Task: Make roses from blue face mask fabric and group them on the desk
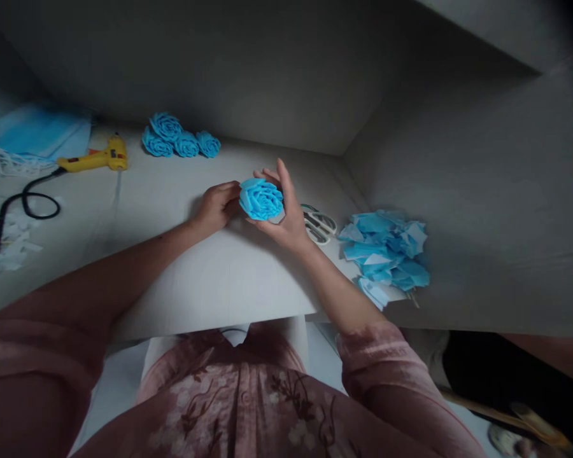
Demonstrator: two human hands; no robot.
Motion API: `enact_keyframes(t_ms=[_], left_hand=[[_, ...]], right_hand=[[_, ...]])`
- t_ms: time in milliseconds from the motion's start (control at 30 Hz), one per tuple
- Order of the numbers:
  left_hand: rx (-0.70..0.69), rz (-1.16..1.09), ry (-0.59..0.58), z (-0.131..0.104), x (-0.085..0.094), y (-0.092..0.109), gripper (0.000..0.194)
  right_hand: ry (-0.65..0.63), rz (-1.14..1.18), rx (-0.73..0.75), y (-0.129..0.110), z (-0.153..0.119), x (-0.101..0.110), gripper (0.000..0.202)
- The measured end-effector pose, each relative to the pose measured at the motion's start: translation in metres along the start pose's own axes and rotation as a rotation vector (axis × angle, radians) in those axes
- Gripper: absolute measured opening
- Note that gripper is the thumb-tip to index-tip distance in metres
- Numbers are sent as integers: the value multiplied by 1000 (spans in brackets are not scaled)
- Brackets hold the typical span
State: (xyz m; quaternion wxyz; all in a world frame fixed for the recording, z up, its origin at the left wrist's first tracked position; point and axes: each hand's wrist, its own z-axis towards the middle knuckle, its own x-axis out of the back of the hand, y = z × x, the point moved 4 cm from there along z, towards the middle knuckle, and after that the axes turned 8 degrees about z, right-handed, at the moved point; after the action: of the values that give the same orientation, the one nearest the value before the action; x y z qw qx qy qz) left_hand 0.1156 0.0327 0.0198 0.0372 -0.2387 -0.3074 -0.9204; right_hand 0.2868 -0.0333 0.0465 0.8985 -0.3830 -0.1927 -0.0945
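Pale work surface (229, 273), dim light, grey back panel (248, 76) behind it, right panel (487, 210) off to the side. Blue flower (261, 200) sits between the two hands, off the surface as far as I can judge, over the middle of it. Open face with the petal swirl is turned up toward the head camera. Outline is roundish, so no clear long axis; stem or base is hidden, can't give its direction.

Key relation: flower lies directly left of the right palm, inside the gap between thumb and fingers. Right hand (291, 219) has it cradled, thumb along the near edge, fingers around the far side, index pointing up and away. Left hand (217, 207) comes from the opposite side, fingers curled, tips at the flower's left edge and partly tucked behind it. Can't tell if they pinch anything. Right is the main support, my read.

Further out: scissors (321, 227) just beside the right wrist, partly covered by it. Pile of blue pieces (386, 251) past them, near the right panel. Four finished flowers (186, 144) bunched by the back panel, beyond the left hand. Yellow glue gun (95, 159) left of those, black cord (28, 197) looping toward the left edge. Masks (42, 133) behind it, white scraps (14, 238) nearer.
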Motion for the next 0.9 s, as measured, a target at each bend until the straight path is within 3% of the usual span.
enact_keyframes(t_ms=[100,233,433,567,700,833,900], left_hand=[[-9,41,32,0,1,6,15],[95,12,19,0,0,4,11],[123,0,34,1,5,-1,13],[140,-3,65,0,8,-4,16],[118,-12,48,0,6,-2,17],[73,1,32,0,4,3,14],[64,9,25,0,3,5,16]], right_hand=[[51,-17,-32,2,-3,1,118],[84,-20,-86,9,-4,2,119],[-4,-26,-82,7,1,3,142],[-58,-31,-65,-1,6,5,147],[-46,-39,-45,-2,4,4,142],[-5,18,37,-1,0,2,122],[27,-6,-5,2,-1,1,116]])
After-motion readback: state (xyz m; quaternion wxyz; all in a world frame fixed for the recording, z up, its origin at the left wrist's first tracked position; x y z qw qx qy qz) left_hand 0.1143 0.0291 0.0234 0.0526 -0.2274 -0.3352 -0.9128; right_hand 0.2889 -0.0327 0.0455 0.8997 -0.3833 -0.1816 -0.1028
